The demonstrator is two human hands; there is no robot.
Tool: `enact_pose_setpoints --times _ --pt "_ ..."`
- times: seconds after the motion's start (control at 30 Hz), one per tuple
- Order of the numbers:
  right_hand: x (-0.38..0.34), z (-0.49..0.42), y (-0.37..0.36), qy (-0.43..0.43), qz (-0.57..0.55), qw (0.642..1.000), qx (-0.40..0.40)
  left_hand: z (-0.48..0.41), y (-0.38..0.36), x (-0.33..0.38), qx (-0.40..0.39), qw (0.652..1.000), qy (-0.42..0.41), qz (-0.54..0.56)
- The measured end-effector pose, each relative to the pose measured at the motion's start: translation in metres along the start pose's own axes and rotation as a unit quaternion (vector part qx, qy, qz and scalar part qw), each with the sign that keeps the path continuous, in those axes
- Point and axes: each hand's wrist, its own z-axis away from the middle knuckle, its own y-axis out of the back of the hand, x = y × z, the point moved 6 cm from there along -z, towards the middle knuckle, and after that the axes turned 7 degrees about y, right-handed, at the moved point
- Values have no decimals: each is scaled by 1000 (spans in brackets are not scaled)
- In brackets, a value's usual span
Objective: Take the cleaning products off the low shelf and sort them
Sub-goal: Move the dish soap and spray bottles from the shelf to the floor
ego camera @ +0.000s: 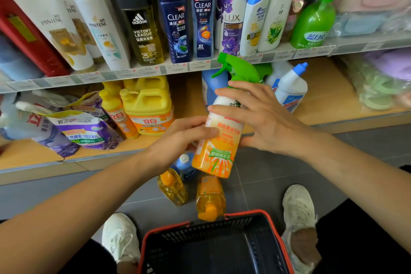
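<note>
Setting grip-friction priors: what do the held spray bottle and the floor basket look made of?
Spray bottle: probably plastic; white body under a glossy printed orange sleeve showing highlights, green moulded trigger head. Basket: likely rigid plastic; matt black lattice walls, orange-red rim, no metallic shine.

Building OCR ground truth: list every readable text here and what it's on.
"PANTENE": left white bottle and right white bottle
"adidas VICTORY LEAGUE": dark bottle
"CLEAR": left navy bottle and right navy bottle
"LUX": white and purple bottle
"立白": yellow jug
Too blurred to read: shelf price tags, spray bottle label.
</note>
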Motion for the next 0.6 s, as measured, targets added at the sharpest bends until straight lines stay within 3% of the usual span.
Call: enact_pose_setpoints --times 0.17,0.33,0.6 --pt "16 9 7 -85 -77 993 33 4 7 3 -28 994 -31 102" --pt "32 16 5 -195 -233 950 76 9 16 18 -3 983 -116 141" --pt "26 18 -14 -270 -384 880 66 23 20 44 92 966 -243 -6"
